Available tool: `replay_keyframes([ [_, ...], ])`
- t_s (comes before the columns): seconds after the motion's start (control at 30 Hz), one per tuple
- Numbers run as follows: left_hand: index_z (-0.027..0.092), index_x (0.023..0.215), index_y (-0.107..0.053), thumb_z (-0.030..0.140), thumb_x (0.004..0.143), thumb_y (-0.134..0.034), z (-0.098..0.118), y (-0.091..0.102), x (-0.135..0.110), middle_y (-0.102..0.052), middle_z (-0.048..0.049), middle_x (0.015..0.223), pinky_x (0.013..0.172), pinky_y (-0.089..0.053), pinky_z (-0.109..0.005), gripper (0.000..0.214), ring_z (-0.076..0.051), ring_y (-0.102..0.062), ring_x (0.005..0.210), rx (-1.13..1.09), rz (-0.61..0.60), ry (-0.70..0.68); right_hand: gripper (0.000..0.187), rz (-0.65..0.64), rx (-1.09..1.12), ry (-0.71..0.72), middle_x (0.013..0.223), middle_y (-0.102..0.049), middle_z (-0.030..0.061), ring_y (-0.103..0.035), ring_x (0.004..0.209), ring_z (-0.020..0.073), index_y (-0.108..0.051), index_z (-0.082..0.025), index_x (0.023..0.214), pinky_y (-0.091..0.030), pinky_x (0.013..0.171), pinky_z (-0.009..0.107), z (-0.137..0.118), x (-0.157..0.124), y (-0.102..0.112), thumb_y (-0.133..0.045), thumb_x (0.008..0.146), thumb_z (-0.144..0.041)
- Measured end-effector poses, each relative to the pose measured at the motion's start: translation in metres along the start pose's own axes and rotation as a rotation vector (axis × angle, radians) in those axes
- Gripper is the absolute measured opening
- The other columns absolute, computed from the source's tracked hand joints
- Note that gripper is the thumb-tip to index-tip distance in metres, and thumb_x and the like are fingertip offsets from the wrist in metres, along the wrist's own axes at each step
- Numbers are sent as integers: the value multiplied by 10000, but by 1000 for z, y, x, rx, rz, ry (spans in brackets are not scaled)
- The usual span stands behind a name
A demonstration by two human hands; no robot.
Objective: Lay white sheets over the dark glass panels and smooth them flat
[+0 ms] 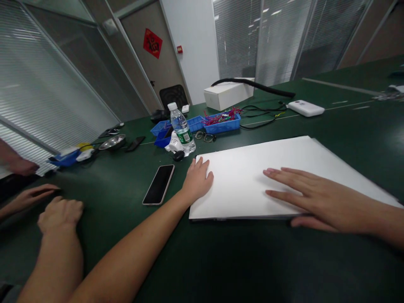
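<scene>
A large white pad of paper (pixel 240 176), possibly a sketchbook, lies flat on the dark green table. My left hand (pixel 198 180) rests on its left edge with the fingers laid out over the paper. Above the pad's right half is my right hand (pixel 318 198), fingers stretched and apart, with nothing in it. Soft shadows show under its fingertips; I cannot tell whether they touch the sheet. A phone (pixel 159 184) with a dark screen lies to the left of my left hand.
Behind the pad stand a water bottle (pixel 182 128), eyeglasses (pixel 205 136), a blue tray (pixel 223 125) of red wires and a white box (pixel 229 94). A white device (pixel 305 108) lies at the back right. Other people's hands (pixel 61 212) and arms are at the left.
</scene>
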State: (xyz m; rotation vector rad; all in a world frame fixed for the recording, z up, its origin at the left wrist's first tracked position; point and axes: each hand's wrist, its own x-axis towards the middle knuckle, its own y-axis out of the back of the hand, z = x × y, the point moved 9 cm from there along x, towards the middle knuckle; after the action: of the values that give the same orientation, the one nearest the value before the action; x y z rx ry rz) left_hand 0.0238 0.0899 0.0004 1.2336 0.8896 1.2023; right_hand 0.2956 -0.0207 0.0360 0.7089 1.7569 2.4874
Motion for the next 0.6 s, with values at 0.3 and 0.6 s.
replay_keyframes([
  [0.3,57,1526,-496,313,1006,-439,-1,-1,1,-378,-221,1656,1277,-242,-518,582,-395,-264,1575,5,13,-1,662,-8,70,66,1632,-377,101,-530,1388,270,-498,-227,1555,-533,1059,406,-5,0,3,-633,946,-449],
  [0.6,23,1539,-470,307,1013,-410,-1,-2,1,-349,-259,1657,1270,-251,-524,600,-411,-253,1574,16,6,4,603,8,31,39,1581,-460,63,-598,1302,260,-535,-256,1521,-547,1022,409,4,-8,-4,-622,959,-455],
])
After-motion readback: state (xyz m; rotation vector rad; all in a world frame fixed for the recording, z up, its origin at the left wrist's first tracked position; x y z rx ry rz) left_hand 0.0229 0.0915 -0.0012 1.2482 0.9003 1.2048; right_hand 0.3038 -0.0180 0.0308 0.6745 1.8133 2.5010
